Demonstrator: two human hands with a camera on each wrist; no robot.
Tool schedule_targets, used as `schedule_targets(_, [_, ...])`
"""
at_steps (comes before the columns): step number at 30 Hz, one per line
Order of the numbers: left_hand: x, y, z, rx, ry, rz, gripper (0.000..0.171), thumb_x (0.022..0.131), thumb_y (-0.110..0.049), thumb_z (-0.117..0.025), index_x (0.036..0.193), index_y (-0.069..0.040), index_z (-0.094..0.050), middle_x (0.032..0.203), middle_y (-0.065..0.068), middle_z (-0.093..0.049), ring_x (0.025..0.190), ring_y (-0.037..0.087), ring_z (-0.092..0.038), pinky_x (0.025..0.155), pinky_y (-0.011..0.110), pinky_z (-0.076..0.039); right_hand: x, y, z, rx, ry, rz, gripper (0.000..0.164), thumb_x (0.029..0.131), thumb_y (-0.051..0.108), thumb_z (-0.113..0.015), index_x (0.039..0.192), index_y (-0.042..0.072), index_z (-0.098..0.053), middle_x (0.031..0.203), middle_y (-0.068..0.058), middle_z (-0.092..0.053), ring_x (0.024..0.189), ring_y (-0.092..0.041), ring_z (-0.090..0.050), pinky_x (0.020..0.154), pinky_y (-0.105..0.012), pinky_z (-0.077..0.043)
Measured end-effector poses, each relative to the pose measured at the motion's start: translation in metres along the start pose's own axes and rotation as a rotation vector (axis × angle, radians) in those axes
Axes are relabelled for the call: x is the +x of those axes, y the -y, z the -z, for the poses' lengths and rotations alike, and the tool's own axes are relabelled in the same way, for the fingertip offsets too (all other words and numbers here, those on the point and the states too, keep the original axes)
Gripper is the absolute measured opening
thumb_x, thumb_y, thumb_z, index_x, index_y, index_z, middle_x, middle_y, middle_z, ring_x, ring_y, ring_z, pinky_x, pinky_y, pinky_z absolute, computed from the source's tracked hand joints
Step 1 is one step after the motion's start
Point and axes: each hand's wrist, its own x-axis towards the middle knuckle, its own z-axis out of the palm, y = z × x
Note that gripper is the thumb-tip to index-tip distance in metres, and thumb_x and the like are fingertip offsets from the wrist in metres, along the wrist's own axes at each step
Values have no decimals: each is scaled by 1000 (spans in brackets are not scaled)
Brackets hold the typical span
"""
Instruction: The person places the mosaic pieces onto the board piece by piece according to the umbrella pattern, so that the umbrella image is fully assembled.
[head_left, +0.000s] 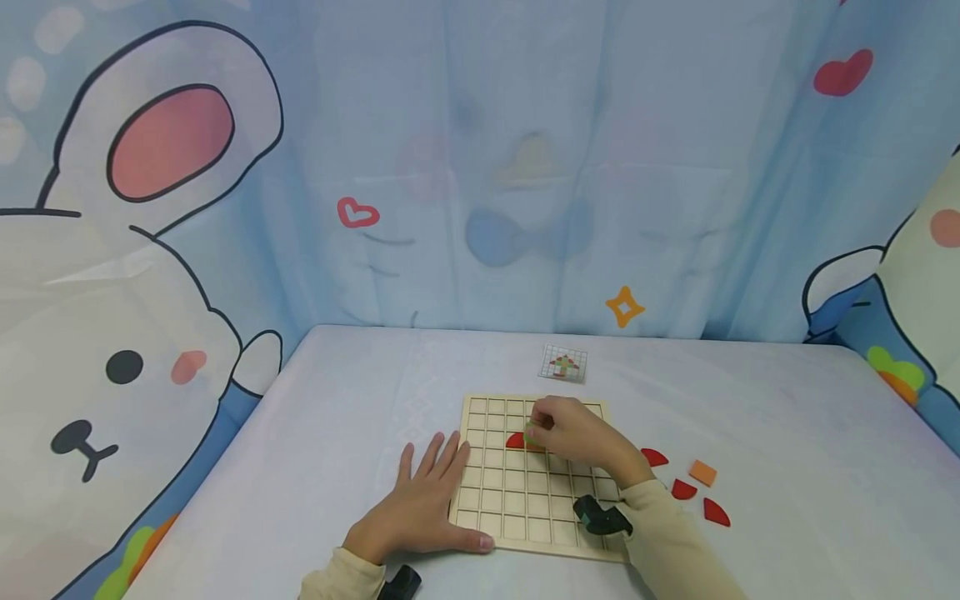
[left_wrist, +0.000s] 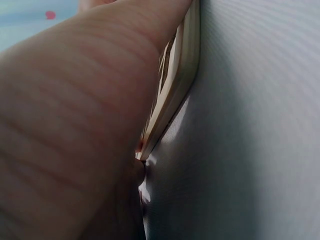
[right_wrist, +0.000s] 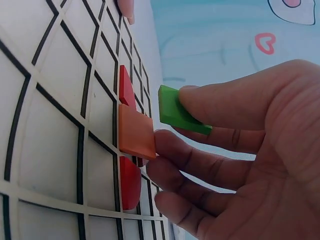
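Note:
A wooden grid board [head_left: 517, 504] lies on the table. My left hand [head_left: 423, 504] rests at its left edge with fingers spread straight and the thumb along the near edge. Above the board, my right hand [head_left: 573, 429] pinches a green block [right_wrist: 175, 111] between thumb and forefinger. In the right wrist view, an orange square block [right_wrist: 136, 132] sits on the grid just beside the green one, the other fingertips close to it. Red rounded pieces [right_wrist: 131, 182] lie on either side of the orange block. The left wrist view shows mostly my hand against the board's edge [left_wrist: 175, 95].
A small card [head_left: 564, 363] printed with a coloured figure on a grid lies beyond the board. Right of the board are several loose pieces, among them a red quarter-round piece [head_left: 716, 512] and an orange square [head_left: 703, 472]. A patterned curtain [head_left: 487, 275] hangs behind the table.

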Motion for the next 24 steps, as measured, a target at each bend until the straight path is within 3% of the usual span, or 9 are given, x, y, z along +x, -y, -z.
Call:
schedule_targets(16, [0, 0, 1, 2, 12, 2, 127, 86, -77, -72, 172, -5, -13, 179, 14, 0, 164, 34, 6, 122, 70, 8, 1, 0, 0, 22, 2, -12, 15, 103, 11, -68, 89, 10, -67, 72, 6, -56, 63, -10, -49, 61, -30, -43])
schedule_targets(24, [0, 0, 0, -4, 6, 0, 127, 85, -76, -73, 172, -6, -14, 179, 13, -1, 164, 33, 6, 122, 69, 8, 1, -2, 0, -16, -16, -7, 13, 105, 1, -64, 102, 1, -77, 85, -3, -68, 71, -12, -55, 68, -35, -50])
